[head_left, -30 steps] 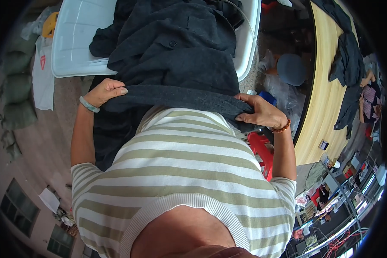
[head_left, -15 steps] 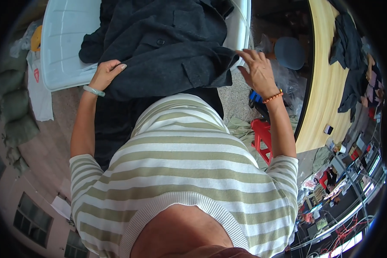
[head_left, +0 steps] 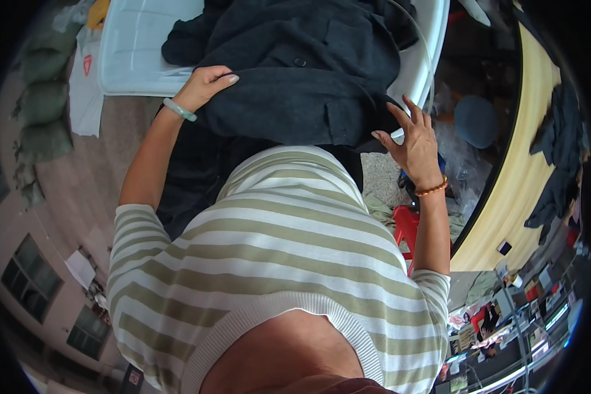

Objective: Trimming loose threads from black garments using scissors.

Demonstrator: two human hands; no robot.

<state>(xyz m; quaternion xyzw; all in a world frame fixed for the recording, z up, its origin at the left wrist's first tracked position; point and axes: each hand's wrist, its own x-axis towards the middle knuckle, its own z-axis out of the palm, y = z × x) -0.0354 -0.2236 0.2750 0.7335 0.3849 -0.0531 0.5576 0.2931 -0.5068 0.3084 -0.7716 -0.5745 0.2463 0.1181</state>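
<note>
A black jacket with a button and flap pockets lies over my lap, its far part in a pale blue plastic tub. My left hand pinches the jacket's folded edge at its left end, thumb on top. At the right end of the fold, my right hand hovers with thumb and fingers spread. Its fingertips come close to the cloth; whether they touch it I cannot tell. More dark fabric hangs beneath the jacket, next to my left forearm.
On the right stands a wood-topped table with dark garments and a small dark device. A red stool is below my right forearm. A round grey-blue seat and clear plastic lie beyond. Stuffed green sacks line the left.
The view has shifted, so tub and table appear farther right. My right hand's thumb and fingers have spread wider beside the jacket's edge. My left hand keeps its pinch.
</note>
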